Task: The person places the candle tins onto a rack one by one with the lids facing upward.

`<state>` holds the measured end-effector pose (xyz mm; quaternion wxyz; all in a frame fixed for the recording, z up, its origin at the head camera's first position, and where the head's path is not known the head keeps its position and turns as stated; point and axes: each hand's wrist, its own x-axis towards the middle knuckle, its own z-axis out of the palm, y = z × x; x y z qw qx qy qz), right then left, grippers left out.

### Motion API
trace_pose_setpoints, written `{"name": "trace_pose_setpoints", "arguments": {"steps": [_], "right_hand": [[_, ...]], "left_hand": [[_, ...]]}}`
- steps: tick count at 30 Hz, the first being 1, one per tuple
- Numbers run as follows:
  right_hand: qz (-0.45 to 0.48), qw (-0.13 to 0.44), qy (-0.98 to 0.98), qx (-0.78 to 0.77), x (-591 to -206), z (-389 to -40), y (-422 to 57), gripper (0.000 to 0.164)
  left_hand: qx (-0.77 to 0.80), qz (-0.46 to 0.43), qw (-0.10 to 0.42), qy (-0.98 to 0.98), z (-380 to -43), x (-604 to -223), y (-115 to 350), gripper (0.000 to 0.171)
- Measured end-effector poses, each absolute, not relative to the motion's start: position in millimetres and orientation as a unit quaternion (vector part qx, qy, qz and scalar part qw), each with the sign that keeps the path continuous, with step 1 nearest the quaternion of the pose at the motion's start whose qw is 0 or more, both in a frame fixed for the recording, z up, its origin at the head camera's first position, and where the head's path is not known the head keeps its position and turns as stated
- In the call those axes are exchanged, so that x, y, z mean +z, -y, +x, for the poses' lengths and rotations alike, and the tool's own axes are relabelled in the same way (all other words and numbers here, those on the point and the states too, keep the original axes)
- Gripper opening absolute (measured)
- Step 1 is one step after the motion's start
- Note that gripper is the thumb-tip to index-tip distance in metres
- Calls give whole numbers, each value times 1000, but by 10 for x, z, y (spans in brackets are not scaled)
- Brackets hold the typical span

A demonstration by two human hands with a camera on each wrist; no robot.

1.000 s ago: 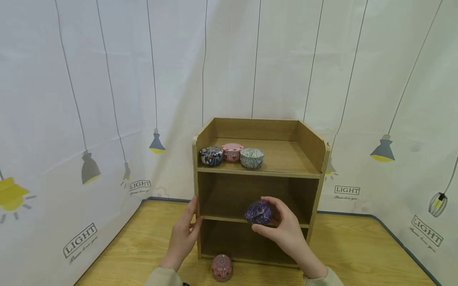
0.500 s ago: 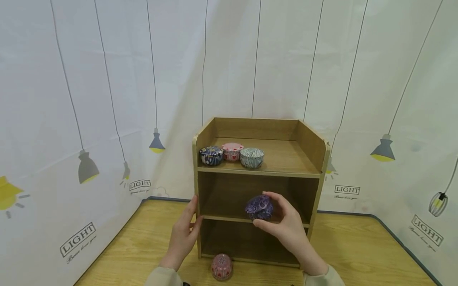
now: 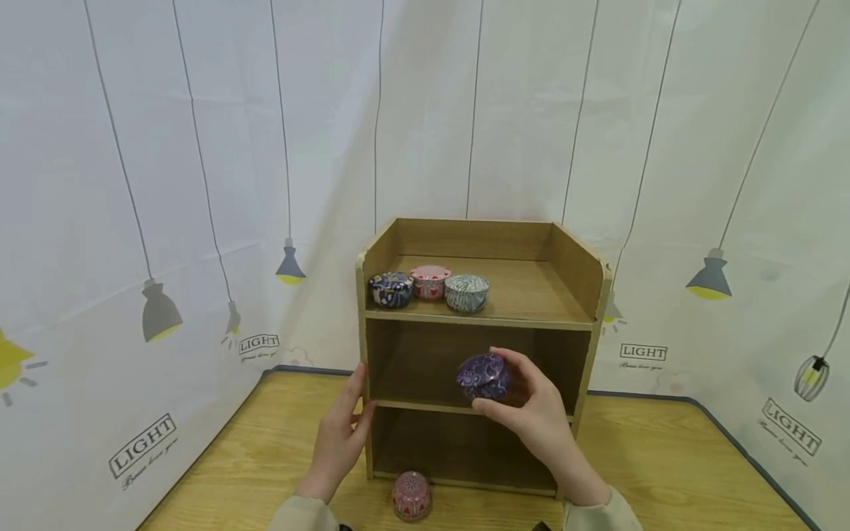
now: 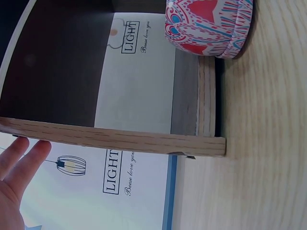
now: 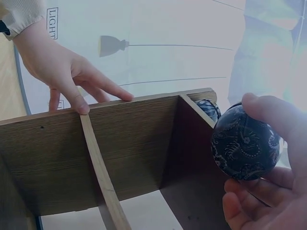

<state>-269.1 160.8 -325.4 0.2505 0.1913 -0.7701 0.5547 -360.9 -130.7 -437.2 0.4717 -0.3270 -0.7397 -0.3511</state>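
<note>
In the head view my right hand (image 3: 534, 420) grips a small round purple patterned tin (image 3: 483, 376) between thumb and fingers. It hangs in front of the middle compartment of a wooden shelf unit (image 3: 478, 320). From the right wrist view, the dark swirled tin (image 5: 245, 143) is pinched at its edges. My left hand (image 3: 340, 435) touches the unit's left side panel, its fingers extended and its thumb at the front edge. A pink and red patterned tin (image 3: 412, 495) stands on the table before the unit's lower left corner.
On the top shelf sit a dark blue patterned tin (image 3: 392, 290), a pink tin with red hearts (image 3: 430, 282) and a pale green one (image 3: 468, 293), grouped at the left. White curtains (image 3: 531, 110) printed with lamps enclose the wooden table (image 3: 252, 450).
My right hand has raised the purple tin slightly and tipped it more level, with its top now facing further up. The left hand stays against the side panel.
</note>
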Motion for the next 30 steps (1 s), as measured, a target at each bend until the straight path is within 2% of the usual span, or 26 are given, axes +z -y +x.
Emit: {"name": "trace_pose_setpoints", "arguments": {"steps": [9,18,25,26,30], "right_hand": [[190,242,761,571,-3186,-2711,-1638,71],[191,245,756,576,-3135,-2715,-1669,68],[186,246,752,583,-3048,-2684,-1669,67],[185,247,752,583,-3039,-2682,-1672,67],[182,252,756,576,-3005,-2667,-1689,67]], "left_hand": [[-351,-324,473,740,-3609,-4378,1310,60],[-353,-320,469,744,-3606,-4379,1307,71],[-357,-323,464,744,-3594,-4362,1306,68],[-355,-323,466,743,-3593,-4362,1306,73],[-355,-323,467,743,-3589,-4357,1307,72]]}}
